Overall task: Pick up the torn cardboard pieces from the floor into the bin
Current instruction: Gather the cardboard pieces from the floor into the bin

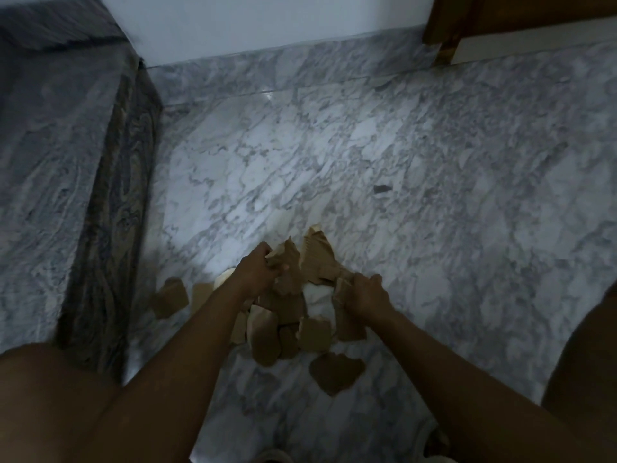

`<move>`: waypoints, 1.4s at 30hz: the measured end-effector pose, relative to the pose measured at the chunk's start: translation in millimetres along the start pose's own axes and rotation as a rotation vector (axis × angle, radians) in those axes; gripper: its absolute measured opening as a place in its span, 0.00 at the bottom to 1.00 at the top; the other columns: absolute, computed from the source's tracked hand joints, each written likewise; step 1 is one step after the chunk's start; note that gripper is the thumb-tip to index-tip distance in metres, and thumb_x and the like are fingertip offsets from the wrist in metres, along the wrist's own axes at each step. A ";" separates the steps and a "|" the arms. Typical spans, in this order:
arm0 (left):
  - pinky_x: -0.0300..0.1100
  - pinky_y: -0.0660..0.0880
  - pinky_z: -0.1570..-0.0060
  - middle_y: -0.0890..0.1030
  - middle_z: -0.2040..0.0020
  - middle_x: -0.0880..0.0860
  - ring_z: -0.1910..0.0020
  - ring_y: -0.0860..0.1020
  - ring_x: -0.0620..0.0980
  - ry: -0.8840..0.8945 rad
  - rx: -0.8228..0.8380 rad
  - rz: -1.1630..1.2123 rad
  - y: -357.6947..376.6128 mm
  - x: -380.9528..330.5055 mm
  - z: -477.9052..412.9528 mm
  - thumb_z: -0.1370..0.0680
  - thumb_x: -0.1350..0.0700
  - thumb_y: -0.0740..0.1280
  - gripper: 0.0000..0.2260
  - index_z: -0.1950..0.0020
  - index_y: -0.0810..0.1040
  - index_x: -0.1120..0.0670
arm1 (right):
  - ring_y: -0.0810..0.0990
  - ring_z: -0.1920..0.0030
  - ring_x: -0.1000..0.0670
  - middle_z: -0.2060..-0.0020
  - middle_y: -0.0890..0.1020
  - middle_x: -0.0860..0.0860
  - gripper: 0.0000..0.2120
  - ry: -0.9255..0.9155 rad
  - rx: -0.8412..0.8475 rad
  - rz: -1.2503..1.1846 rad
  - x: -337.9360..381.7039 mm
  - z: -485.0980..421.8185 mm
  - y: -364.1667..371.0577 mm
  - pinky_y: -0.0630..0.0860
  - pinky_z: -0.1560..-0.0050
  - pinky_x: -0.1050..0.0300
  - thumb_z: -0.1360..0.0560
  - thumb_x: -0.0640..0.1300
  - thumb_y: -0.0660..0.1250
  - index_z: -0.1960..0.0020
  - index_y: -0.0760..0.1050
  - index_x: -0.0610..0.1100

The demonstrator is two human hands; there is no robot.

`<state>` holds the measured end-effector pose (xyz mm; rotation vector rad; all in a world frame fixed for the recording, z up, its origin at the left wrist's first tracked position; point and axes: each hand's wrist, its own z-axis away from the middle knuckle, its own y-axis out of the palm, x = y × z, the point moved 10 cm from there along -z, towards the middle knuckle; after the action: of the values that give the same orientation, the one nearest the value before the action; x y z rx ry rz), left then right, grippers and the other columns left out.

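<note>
I record the left hand (pixel 257 274) and right hand (pixel 367 295) with fingers clenched round torn cardboard pieces (pixel 317 259), evidently bunching the floor (pixel 434 195) pile together.

So the pile (pixel 287 322) sits on the floor (pixel 434 195) right in front of the person. Left hand (pixel 257 272) is at its far left edge and right hand (pixel 365 295) at its right edge, each gripping bits of it. One stray piece (pixel 169 302) lies off to the left, and a scrap (pixel 335 372) is nearer the person. A ledge (pixel 50 162) runs along the left, the wall (pixel 267 25) is behind, and the door frame (pixel 444 28) is far right.
</note>
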<state>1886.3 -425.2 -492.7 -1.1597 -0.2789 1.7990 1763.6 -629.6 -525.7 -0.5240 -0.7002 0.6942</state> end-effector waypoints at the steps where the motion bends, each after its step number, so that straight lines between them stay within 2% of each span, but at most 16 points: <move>1: 0.40 0.66 0.69 0.75 0.60 0.52 0.64 0.74 0.47 0.007 -0.004 -0.033 -0.9 -0.9 -0.1 0.20 0.53 0.68 0.11 0.47 0.67 0.55 | 0.70 0.35 0.39 0.33 0.66 0.38 0.22 0.016 0.040 0.010 -3.2 -2.5 -5.9 0.69 0.36 0.51 0.19 0.49 0.61 0.29 0.64 0.40; 5: 0.42 0.68 0.67 0.77 0.54 0.55 0.62 0.75 0.50 0.041 -0.021 -0.112 -1.1 -4.7 -2.2 0.19 0.54 0.64 0.13 0.38 0.66 0.56 | 0.79 0.41 0.41 0.45 0.78 0.40 0.20 0.081 0.187 -0.013 -3.9 -7.1 -28.0 0.76 0.52 0.54 0.22 0.47 0.67 0.36 0.74 0.36; 7: 0.45 0.71 0.59 0.77 0.47 0.57 0.53 0.77 0.55 0.050 -0.048 -0.178 1.6 -4.3 -3.5 0.20 0.52 0.65 0.15 0.37 0.68 0.58 | 0.79 0.39 0.42 0.41 0.78 0.41 0.22 0.054 0.264 0.023 5.6 -0.9 -22.4 0.78 0.47 0.53 0.22 0.50 0.68 0.35 0.74 0.36; 9: 0.47 0.72 0.56 0.76 0.45 0.57 0.48 0.77 0.57 0.038 -0.111 -0.166 0.0 -1.4 -3.8 0.22 0.49 0.68 0.17 0.39 0.70 0.57 | 0.71 0.31 0.42 0.32 0.72 0.43 0.27 0.024 0.256 0.150 8.8 5.6 -7.5 0.70 0.32 0.50 0.21 0.53 0.66 0.28 0.67 0.40; 10: 0.47 0.73 0.56 0.76 0.45 0.57 0.48 0.78 0.57 0.029 -0.125 -0.129 1.1 2.6 -4.3 0.24 0.48 0.70 0.19 0.39 0.69 0.56 | 0.67 0.30 0.41 0.29 0.68 0.44 0.28 0.014 0.209 0.182 8.1 7.0 1.3 0.66 0.30 0.48 0.22 0.54 0.66 0.27 0.64 0.43; 15: 0.45 0.74 0.54 0.72 0.35 0.56 0.41 0.76 0.56 -0.107 -0.038 0.119 14.1 26.3 -3.5 0.28 0.44 0.74 0.37 0.26 0.60 0.53 | 0.69 0.34 0.36 0.30 0.61 0.37 0.46 0.094 0.007 0.016 -6.7 5.4 22.5 0.67 0.31 0.44 0.25 0.53 0.71 0.21 0.43 0.43; 19: 0.51 0.77 0.44 0.73 0.32 0.56 0.42 0.78 0.56 -0.255 -0.032 0.339 17.0 38.4 -1.8 0.23 0.37 0.64 0.32 0.24 0.62 0.51 | 0.70 0.34 0.38 0.32 0.65 0.39 0.49 0.084 -0.049 -0.053 -11.4 -4.8 13.4 0.68 0.33 0.45 0.31 0.57 0.75 0.24 0.50 0.39; 23: 0.51 0.78 0.43 0.74 0.32 0.55 0.40 0.77 0.54 -0.196 -0.024 0.195 11.8 37.5 -2.8 0.23 0.37 0.64 0.31 0.26 0.67 0.53 | 0.68 0.35 0.38 0.33 0.64 0.40 0.42 0.161 -0.075 0.083 -18.1 -4.1 13.2 0.69 0.35 0.46 0.34 0.54 0.78 0.30 0.60 0.40; 27: 0.52 0.80 0.47 0.79 0.42 0.51 0.46 0.79 0.52 -0.144 -0.036 0.141 8.3 30.3 -0.3 0.28 0.44 0.74 0.24 0.36 0.74 0.51 | 0.70 0.34 0.37 0.30 0.60 0.35 0.48 0.137 -0.083 -0.031 -17.2 -1.4 15.0 0.70 0.33 0.45 0.29 0.49 0.75 0.23 0.47 0.40; 30: 0.51 0.80 0.48 0.79 0.48 0.50 0.48 0.79 0.52 -0.105 0.000 0.159 10.3 22.4 0.2 0.31 0.53 0.78 0.21 0.41 0.76 0.50 | 0.72 0.34 0.39 0.31 0.68 0.38 0.44 0.167 -0.120 -0.115 -19.7 -2.2 19.7 0.69 0.32 0.44 0.26 0.52 0.71 0.22 0.47 0.41; 33: 0.51 0.80 0.53 0.82 0.49 0.54 0.50 0.81 0.56 -0.077 0.041 0.048 9.4 23.1 -0.8 0.32 0.56 0.78 0.20 0.42 0.80 0.56 | 0.77 0.38 0.41 0.38 0.78 0.43 0.23 0.198 -0.124 -0.077 -21.1 -4.4 21.7 0.73 0.36 0.43 0.26 0.54 0.68 0.35 0.71 0.44; 34: 0.53 0.80 0.55 0.83 0.53 0.57 0.54 0.82 0.57 -0.064 0.046 0.012 8.7 22.7 0.1 0.31 0.55 0.77 0.15 0.47 0.82 0.59 | 0.77 0.39 0.43 0.39 0.78 0.45 0.19 0.207 -0.105 -0.060 -20.9 -4.1 20.7 0.73 0.35 0.43 0.26 0.54 0.68 0.40 0.74 0.46; 36: 0.52 0.78 0.61 0.83 0.59 0.62 0.61 0.81 0.57 -0.060 0.060 0.031 8.9 24.7 -0.2 0.30 0.54 0.75 0.12 0.55 0.83 0.62 | 0.75 0.36 0.44 0.38 0.76 0.47 0.19 0.233 -0.054 -0.033 -23.7 -5.2 12.8 0.68 0.31 0.41 0.26 0.55 0.68 0.39 0.73 0.48; 38: 0.43 0.72 0.68 0.81 0.68 0.54 0.69 0.78 0.48 -0.044 0.057 0.100 5.3 20.1 4.5 0.29 0.54 0.76 0.08 0.61 0.83 0.59 | 0.74 0.35 0.43 0.38 0.75 0.47 0.20 0.223 -0.003 0.030 -24.9 -10.4 -5.2 0.66 0.31 0.41 0.26 0.55 0.67 0.38 0.72 0.47; 40: 0.37 0.69 0.72 0.78 0.72 0.50 0.72 0.75 0.44 -0.050 0.059 0.217 2.3 19.3 6.8 0.28 0.55 0.76 0.09 0.64 0.82 0.58 | 0.79 0.44 0.44 0.49 0.80 0.46 0.15 0.120 0.058 0.084 -17.5 -18.8 -25.7 0.76 0.45 0.50 0.28 0.55 0.70 0.50 0.76 0.45; 42: 0.36 0.68 0.73 0.77 0.66 0.58 0.67 0.74 0.51 -0.072 0.049 0.341 -1.8 20.9 7.4 0.28 0.53 0.76 0.15 0.57 0.82 0.66 | 0.81 0.59 0.47 0.65 0.79 0.48 0.15 -0.033 0.065 0.069 4.0 -20.8 -48.2 0.72 0.65 0.59 0.30 0.53 0.74 0.65 0.74 0.45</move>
<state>1879.2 -405.5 -500.0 -1.1611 -0.0793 2.1353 1799.9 -662.8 -506.8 -0.4795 -0.6910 0.7888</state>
